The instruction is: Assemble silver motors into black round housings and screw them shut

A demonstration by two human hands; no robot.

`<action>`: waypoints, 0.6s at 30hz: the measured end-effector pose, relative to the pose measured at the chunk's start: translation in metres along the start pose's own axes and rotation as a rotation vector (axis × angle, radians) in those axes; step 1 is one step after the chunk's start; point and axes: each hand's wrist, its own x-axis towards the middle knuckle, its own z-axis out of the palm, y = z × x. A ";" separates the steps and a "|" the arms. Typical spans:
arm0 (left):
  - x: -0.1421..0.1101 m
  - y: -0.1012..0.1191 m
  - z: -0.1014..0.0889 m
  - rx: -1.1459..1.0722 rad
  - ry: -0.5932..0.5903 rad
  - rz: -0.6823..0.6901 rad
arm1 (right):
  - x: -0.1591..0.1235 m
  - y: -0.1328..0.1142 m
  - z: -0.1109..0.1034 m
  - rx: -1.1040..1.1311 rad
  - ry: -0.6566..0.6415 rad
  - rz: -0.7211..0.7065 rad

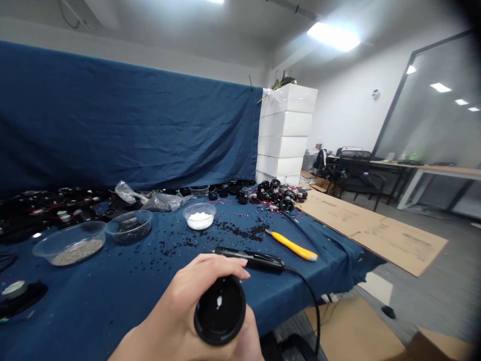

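Observation:
My left hand (180, 301) reaches in from the lower left, its fingers wrapped round a black round cup-shaped part (220, 313). The part's circular face points towards me, with a small white spot inside. At its lower right shows skin that looks like my right hand (252, 336), close against the part. Its fingers are hidden, so I cannot tell how they are set. Just beyond the fingertips lies a slim black corded pen-shaped tool (259, 259) with a thin metal tip. A yellow-handled tool (295, 245) with a narrow metal end rests farther right.
Clear bowls hold white bits (200, 220), dark pieces (131, 228) and greyish small parts (77, 250). Black granules (244, 230) lie scattered on the blue cloth (93, 301). Black wired parts (278, 193) are heaped behind, near white stacked boxes (287, 135). Cardboard (345, 215) lies at right.

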 end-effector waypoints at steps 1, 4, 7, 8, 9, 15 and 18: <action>0.001 -0.001 0.000 -0.003 -0.014 -0.003 | 0.000 0.000 -0.001 -0.002 0.008 -0.002; 0.002 -0.001 0.001 -0.008 -0.034 -0.012 | -0.001 0.001 -0.005 -0.047 0.062 -0.034; 0.003 0.003 -0.001 -0.009 -0.047 -0.011 | -0.002 0.002 -0.007 -0.111 0.091 -0.045; 0.004 0.005 -0.002 -0.007 -0.041 -0.016 | -0.002 0.002 -0.006 -0.128 0.093 -0.038; 0.005 0.006 -0.004 -0.005 -0.026 -0.026 | -0.002 0.002 -0.005 -0.139 0.093 -0.027; 0.002 0.000 -0.013 -0.080 -0.066 -0.016 | 0.004 -0.004 0.001 -0.095 -0.055 -0.140; -0.003 -0.008 -0.012 -0.243 -0.129 -0.167 | 0.004 -0.005 -0.001 -0.130 -0.125 -0.120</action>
